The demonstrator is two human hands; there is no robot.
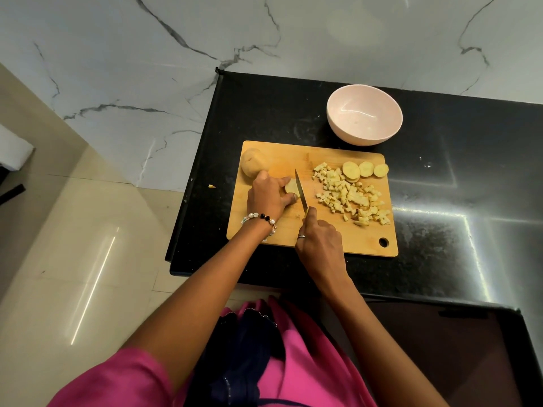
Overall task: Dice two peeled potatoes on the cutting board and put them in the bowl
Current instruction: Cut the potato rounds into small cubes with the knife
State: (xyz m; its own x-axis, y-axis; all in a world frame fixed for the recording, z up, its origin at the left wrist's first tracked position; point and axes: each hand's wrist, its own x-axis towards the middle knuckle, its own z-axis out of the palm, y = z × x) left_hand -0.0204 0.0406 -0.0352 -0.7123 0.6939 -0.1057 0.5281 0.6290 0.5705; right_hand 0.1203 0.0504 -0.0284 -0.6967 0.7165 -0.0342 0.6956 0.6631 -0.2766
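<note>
On the wooden cutting board [338, 235], my left hand [269, 196] presses down a potato piece [291, 188]. My right hand [320, 243] grips a knife [301, 190] whose blade stands just right of that piece. A whole potato [253, 165] lies at the board's far left corner. A heap of diced potato [351, 195] covers the board's right half, with three round slices [365, 169] behind it. The pale pink bowl [364, 118] stands empty beyond the board.
The board lies on a black counter [440, 171] whose left edge runs close to the board. One small potato scrap [211, 186] rests on the counter left of the board. Marble-patterned wall and floor lie beyond and to the left.
</note>
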